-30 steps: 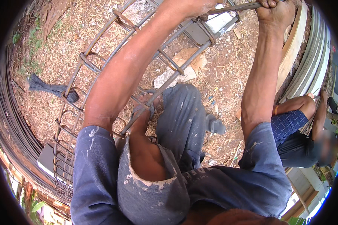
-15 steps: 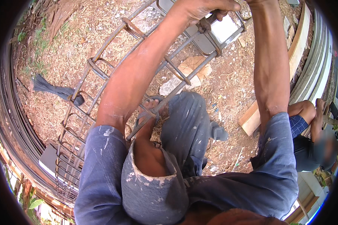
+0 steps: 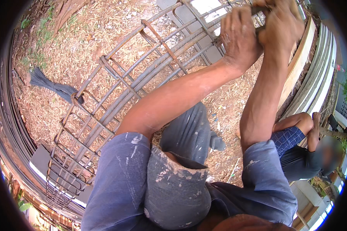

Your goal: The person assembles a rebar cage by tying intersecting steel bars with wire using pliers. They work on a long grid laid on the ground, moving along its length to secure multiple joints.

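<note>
Now, versus half a second ago: left hand (image 3: 241,36) shifted rightward, close beside right hand (image 3: 283,23); left forearm moved across the steel cage (image 3: 133,82), covering the bare foot seen before. More of the cage's long bars show along its middle.

Fingers, left: lifted, side by side, only slightly bent, at the cage's upper right end; whether they grip a bar, cannot tell. Fingers, right: curled and motion-blurred near a dark piece (image 3: 258,9) between the hands; whether closed on it, cannot tell.

Steel cage, one: rusty bars and hoops, running from the ground's lower left corner to its upper right. Hands, two, at the upper right end.

Wire bundle, one (image 3: 56,85): dark grey, just beside the cage's outer edge, toward the ground's left edge.

Grey slabs, two: one under the cage's lower left end (image 3: 42,159), one under its upper right end (image 3: 210,54).

Wooden plank, one (image 3: 297,67): toward the ground's right edge, beside stacked pale boards (image 3: 316,73), count unclear.

Co-worker, one (image 3: 297,154): seated, far right.
</note>
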A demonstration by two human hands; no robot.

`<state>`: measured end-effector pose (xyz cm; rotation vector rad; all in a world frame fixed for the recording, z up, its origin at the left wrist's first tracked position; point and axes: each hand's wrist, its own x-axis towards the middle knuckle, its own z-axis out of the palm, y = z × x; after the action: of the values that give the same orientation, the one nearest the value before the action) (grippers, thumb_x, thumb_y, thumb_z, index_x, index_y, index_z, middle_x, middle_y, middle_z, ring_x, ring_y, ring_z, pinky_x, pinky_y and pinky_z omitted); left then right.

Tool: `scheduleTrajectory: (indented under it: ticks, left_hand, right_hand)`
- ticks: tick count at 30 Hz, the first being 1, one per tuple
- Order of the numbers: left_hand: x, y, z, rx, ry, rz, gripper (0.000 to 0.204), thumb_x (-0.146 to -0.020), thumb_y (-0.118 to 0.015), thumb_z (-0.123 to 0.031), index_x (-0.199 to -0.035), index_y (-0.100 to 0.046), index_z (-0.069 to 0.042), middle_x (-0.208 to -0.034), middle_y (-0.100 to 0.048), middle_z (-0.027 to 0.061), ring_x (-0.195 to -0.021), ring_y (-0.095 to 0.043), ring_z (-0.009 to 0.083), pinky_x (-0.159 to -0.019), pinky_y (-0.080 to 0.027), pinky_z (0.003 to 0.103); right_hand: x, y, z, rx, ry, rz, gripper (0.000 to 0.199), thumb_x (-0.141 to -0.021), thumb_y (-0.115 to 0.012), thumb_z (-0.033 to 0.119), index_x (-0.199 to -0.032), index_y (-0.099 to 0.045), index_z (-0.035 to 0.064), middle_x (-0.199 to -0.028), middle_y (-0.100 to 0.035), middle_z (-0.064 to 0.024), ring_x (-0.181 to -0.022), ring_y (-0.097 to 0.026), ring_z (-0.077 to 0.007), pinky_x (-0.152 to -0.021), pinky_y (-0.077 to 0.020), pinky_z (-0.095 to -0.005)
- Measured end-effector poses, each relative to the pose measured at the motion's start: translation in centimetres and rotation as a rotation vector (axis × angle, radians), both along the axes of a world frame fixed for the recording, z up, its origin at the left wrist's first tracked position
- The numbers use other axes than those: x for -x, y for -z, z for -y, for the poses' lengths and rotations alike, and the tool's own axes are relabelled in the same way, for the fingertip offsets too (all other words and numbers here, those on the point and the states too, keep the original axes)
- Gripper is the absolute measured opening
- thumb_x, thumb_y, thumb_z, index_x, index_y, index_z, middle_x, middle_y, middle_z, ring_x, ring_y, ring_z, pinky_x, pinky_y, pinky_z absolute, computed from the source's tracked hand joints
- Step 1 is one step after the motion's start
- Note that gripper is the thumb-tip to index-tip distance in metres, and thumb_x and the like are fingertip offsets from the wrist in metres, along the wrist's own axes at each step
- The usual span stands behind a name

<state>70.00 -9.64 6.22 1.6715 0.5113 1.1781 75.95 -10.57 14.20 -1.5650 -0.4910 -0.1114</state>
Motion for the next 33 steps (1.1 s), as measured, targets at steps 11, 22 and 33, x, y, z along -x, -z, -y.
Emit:
scheduleTrajectory:
  ticks: [11,22,33]
  left_hand:
    - [-2.9,-1.2,-3.6,-0.062,1.396,-0.591,0.031,-0.069,-0.083,-0.031,-0.082,-0.075,-0.003,-0.067,-0.067,0.0052,-0.061,-0.062,0.0156,-0.054,-0.046,0.030]
    - [-2.4,-0.8,-8.1,0.458,1.376,-0.324,0.031,-0.097,-0.061,-0.021,-0.121,-0.065,-0.002,-0.099,-0.069,0.0054,-0.093,-0.063,0.0161,-0.082,-0.050,0.031]
    - [-0.6,-1.0,-8.0,0.532,1.204,-0.362,0.027,-0.100,-0.058,-0.026,-0.120,-0.066,-0.010,-0.094,-0.073,0.0041,-0.086,-0.067,0.0137,-0.082,-0.053,0.030]
  right_hand:
    - [3.0,1.3,9.7,-0.464,-0.196,-0.159,0.046,-0.092,-0.068,0.040,-0.117,-0.058,0.0026,-0.093,-0.063,-0.0115,-0.096,-0.064,-0.0332,-0.093,-0.0501,-0.0501]
    - [0.3,-0.6,5.2,-0.332,-0.211,-0.336,0.036,-0.096,-0.060,0.030,-0.111,-0.064,-0.0022,-0.096,-0.070,-0.0151,-0.093,-0.067,-0.0286,-0.086,-0.0542,-0.0425]
    - [-1.7,-0.9,4.1,-0.112,-0.666,-0.178,0.041,-0.093,-0.063,0.038,-0.116,-0.060,0.0041,-0.097,-0.067,-0.0122,-0.095,-0.067,-0.0288,-0.089,-0.0543,-0.0429]
